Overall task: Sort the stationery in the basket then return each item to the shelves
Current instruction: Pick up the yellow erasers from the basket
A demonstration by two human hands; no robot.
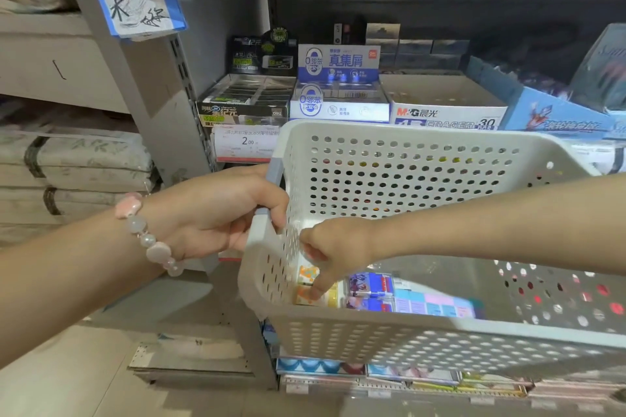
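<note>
Item one, the basket: white, perforated, held up in front of the shelves and tilted so that we look down into it. Our left hand carries it, fingers curled round the grey-blue handle at its left end.

Item two, the contents: small orange-and-yellow packets in the near left corner, blue-and-red packets just beside them, then a pad of pastel sticky notes further right. All lie on the basket floor.

Item three, the right hand: reaching into the basket from the right, wrist bent down, fingers curled, one fingertip pressing on the orange-and-yellow packets. It holds nothing yet; whether thumb and finger are closing on a packet we cannot tell.

Item four, the shelves: behind the basket stands a row of open display cartons, namely a black carton, a blue-and-white carton, a carton marked ERASER and a blue carton with a cartoon figure. A price tag hangs on the shelf edge.

Step in hand, as we judge it: sorting and picking, with the first small packet being singled out in the corner. Nothing in the hand has gone to the shelf.

Next move, as we judge it: a firm pinch on one packet, lifting it clear of the basket wall, then matching it to the right carton. The left hand must keep the basket level meanwhile, lest the loose packets slide.
</note>
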